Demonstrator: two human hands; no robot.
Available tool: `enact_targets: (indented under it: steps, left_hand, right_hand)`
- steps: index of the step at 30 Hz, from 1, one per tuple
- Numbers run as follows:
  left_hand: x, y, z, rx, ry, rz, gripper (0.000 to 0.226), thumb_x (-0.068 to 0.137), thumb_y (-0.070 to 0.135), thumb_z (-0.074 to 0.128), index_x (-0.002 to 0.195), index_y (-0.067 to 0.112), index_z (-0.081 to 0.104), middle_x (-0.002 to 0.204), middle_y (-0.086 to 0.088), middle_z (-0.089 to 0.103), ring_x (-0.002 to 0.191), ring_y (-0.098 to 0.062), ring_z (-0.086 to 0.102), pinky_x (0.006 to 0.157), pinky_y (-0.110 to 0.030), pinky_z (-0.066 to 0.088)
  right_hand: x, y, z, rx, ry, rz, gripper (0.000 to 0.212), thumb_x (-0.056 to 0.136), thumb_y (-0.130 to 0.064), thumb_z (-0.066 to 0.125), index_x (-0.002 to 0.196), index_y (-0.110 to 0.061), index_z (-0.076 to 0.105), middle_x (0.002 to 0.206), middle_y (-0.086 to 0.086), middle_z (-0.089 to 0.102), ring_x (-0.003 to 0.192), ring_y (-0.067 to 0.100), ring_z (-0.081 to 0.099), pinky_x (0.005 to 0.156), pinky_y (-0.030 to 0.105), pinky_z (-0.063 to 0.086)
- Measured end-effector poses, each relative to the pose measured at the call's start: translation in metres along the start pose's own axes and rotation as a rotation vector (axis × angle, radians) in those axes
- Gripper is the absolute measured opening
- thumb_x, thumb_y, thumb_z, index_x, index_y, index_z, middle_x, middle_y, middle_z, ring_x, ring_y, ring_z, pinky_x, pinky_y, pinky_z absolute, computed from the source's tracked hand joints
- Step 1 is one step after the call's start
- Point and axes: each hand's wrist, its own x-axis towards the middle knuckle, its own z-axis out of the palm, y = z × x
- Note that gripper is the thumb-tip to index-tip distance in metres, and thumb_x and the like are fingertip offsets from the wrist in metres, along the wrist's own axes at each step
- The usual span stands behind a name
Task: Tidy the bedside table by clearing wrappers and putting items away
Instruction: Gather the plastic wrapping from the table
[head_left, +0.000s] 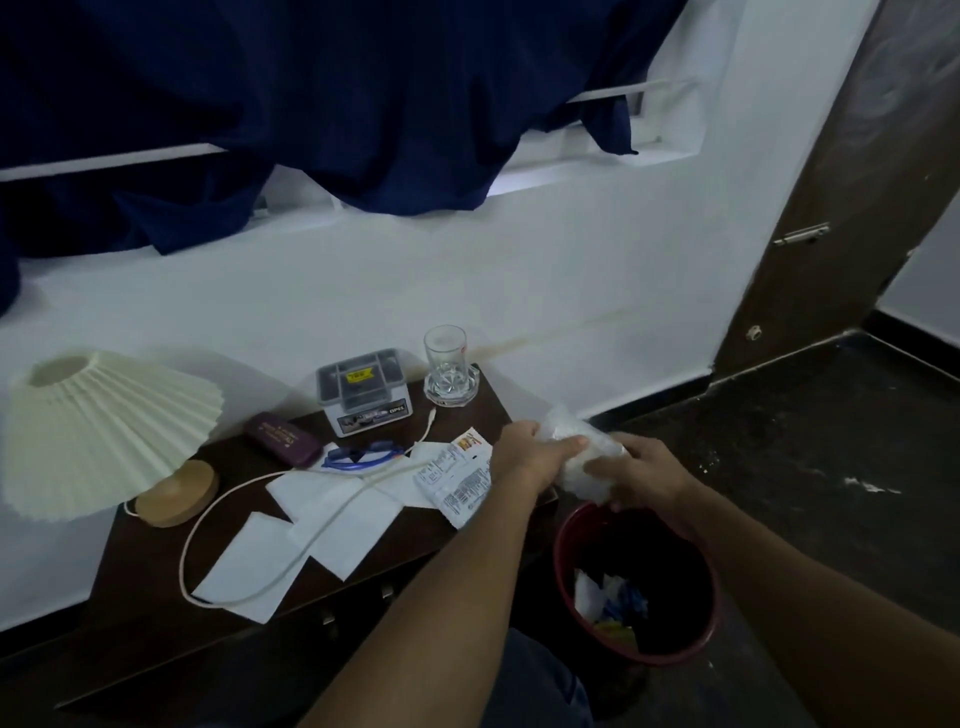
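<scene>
Both hands hold a crumpled clear plastic wrapper (576, 441) just off the right edge of the dark bedside table (156, 587), above a red waste bin (563, 540). My left hand (530, 454) grips its left side and my right hand (639, 473) its right side. On the table lie a printed sachet wrapper (460, 478), several white paper sheets (332, 514), blue glasses (358, 454) and a purple case (283, 439).
A pleated cream lamp (104, 431) with a wooden base and white cord (244, 519) stands at the left. A grey-lidded box (361, 392) and a glass on a coaster (447, 369) sit at the back. The bin holds scraps. A brown door (841, 182) is at the right.
</scene>
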Motion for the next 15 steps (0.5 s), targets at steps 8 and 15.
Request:
enact_targets:
  steps: [8, 15]
  left_hand:
    - [-0.001, -0.006, 0.026, 0.305, -0.067, -0.066, 0.078, 0.079, 0.05, 0.068, 0.143, 0.014, 0.04, 0.141, -0.011, 0.049, 0.129, -0.032, 0.052, 0.101, -0.043, 0.048]
    - [0.011, -0.033, -0.017, 0.274, 0.152, -0.057, 0.057, 0.089, 0.043, 0.06, 0.139, 0.018, 0.048, 0.137, -0.005, 0.057, 0.126, -0.028, 0.055, 0.101, -0.037, 0.042]
  right_hand:
    - [0.009, 0.059, -0.017, -0.578, 0.236, 0.42, 0.041, 0.075, -0.031, 0.075, 0.111, -0.013, 0.066, 0.084, 0.011, 0.07, 0.064, 0.024, 0.072, 0.06, 0.037, 0.064]
    - [0.011, 0.087, -0.009, -0.583, 0.29, 0.644, 0.094, 0.064, -0.056, 0.084, 0.137, -0.008, 0.048, 0.115, 0.021, 0.061, 0.093, 0.036, 0.067, 0.077, 0.046, 0.062]
